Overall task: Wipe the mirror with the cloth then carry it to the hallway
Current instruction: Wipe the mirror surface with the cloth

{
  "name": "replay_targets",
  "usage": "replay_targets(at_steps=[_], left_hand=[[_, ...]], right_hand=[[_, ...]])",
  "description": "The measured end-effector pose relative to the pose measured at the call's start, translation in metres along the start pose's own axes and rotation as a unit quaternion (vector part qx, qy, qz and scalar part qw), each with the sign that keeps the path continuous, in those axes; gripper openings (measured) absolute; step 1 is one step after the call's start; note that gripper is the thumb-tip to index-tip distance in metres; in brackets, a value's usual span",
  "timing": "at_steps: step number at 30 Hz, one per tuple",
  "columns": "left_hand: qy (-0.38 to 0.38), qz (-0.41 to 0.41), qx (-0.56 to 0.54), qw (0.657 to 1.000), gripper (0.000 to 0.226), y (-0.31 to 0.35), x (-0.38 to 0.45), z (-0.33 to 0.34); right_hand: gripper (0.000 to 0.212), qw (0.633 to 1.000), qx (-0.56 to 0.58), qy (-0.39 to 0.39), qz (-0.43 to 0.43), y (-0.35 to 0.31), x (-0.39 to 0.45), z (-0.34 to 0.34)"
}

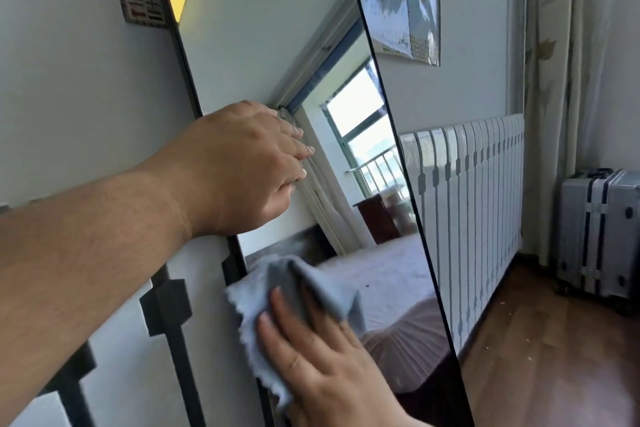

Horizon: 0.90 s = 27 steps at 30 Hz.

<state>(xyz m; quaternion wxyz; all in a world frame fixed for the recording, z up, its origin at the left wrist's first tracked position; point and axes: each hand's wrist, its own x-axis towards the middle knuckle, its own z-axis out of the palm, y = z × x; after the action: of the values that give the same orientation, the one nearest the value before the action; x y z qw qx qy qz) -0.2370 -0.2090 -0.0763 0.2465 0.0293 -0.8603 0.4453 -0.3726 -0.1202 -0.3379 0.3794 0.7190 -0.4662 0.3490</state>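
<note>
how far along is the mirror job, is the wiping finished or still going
Done: nothing looks finished, and no hallway is in sight.
In hand: wiping. The right hand presses the grey cloth flat on the lower glass of the mirror, while the left hand steadies its left side. The mirror leans in a bedroom, beside the radiator.
Left: finish wiping, then carry it out.

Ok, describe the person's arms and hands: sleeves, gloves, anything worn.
Both hands are bare: no gloves, rings or watch visible. The left hand shows a bare forearm, no sleeve in view. The right hand is cut off near the wrist, so any sleeve cannot be seen.
</note>
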Motion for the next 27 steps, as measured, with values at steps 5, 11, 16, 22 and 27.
replay_targets(at_steps=[5,11,16,22,27], left_hand=[[0.007,0.007,0.001,1.0,0.035,0.002,0.0,-0.002],[0.012,0.015,0.003,1.0,0.035,0.002,0.001,-0.003],[-0.005,0.008,0.002,1.0,0.039,0.005,0.002,-0.006],[-0.025,-0.005,0.007,1.0,0.046,0.007,0.002,-0.009],[-0.038,-0.009,0.008,0.999,0.049,0.009,0.003,-0.01]], right_hand=[[0.067,0.997,0.074,0.026,0.026,0.007,0.0,-0.008],[0.08,0.974,0.073,-0.053,0.206,0.069,-0.013,-0.003],[0.07,0.891,0.161,-0.013,0.424,0.113,-0.019,-0.006],[0.062,0.877,0.146,0.007,0.459,0.076,-0.022,-0.004],[0.069,0.973,0.114,-0.034,0.2,0.01,-0.019,-0.006]])
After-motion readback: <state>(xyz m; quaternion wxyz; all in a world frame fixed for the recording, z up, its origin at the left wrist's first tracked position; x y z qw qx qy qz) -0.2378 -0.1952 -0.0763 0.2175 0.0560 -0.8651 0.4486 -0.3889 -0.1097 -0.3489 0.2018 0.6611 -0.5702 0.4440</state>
